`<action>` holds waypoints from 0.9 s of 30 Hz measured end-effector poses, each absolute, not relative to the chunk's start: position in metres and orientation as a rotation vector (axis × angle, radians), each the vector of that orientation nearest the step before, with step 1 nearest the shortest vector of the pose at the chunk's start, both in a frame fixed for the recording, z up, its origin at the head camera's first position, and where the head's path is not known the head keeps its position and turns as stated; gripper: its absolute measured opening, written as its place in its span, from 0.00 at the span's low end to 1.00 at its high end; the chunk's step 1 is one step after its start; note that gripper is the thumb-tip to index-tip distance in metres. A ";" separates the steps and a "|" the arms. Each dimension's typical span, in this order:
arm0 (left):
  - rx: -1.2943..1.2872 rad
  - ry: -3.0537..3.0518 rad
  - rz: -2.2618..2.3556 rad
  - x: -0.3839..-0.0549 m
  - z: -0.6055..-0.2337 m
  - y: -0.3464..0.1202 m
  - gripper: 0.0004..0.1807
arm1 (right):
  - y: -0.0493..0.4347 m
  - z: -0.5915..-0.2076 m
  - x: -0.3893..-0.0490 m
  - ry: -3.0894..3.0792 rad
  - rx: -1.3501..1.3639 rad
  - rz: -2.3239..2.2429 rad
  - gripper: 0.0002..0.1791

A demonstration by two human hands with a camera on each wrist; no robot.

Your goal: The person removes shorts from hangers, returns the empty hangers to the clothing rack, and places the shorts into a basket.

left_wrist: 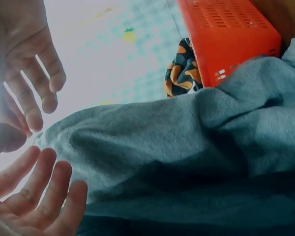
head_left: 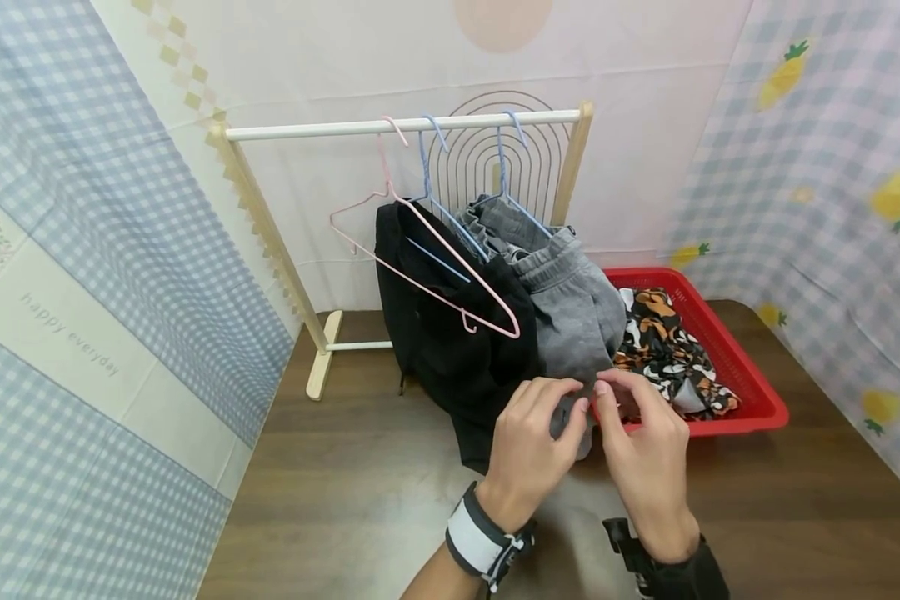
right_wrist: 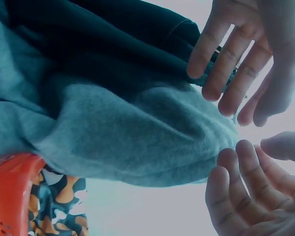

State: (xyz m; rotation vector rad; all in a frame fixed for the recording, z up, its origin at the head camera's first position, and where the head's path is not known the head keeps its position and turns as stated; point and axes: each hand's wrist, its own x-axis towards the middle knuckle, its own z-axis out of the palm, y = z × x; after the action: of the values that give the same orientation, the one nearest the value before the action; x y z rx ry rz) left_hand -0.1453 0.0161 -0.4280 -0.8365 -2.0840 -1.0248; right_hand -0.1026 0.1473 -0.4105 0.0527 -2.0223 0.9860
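Grey trousers [head_left: 573, 308] hang from a blue hanger [head_left: 503, 167] on the rack. Close in front of their lower part are both hands, with fingers bent loosely and fingertips facing each other. The left hand [head_left: 528, 442] has its thumb and forefinger apart, nothing visible between them. On the right hand [head_left: 648, 450], thumb and forefinger come close together; no held thing shows. Both wrist views show the grey cloth [left_wrist: 137, 132] beyond the fingers; whether any fingertip touches it is unclear. Black trousers [head_left: 450, 333] hang to the left on another blue hanger [head_left: 425, 167].
A pink hanger [head_left: 420, 287] hangs in front of the black trousers. The rack's white rail [head_left: 307, 131] rests on wooden legs. Behind the right hand stands a red basket [head_left: 750, 400] holding a patterned black, orange and white garment [head_left: 667, 350]. Checked cloth [head_left: 97, 450] lines the sides.
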 end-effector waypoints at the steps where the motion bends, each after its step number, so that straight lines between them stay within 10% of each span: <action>1: -0.822 -2.072 -1.009 -0.146 -0.429 0.015 0.07 | 0.146 -0.409 -0.104 -2.024 0.062 0.983 0.11; 27: -0.578 -1.976 -0.863 -0.167 -0.446 -0.006 0.15 | 0.113 -0.375 -0.157 -2.120 0.291 1.130 0.14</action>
State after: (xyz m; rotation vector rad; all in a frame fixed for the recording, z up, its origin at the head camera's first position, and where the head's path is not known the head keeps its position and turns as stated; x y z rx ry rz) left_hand -0.1670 -0.0058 -0.4459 -0.5781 -1.9759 -0.8626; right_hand -0.1573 0.1129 -0.3748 0.2911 -2.1195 1.1298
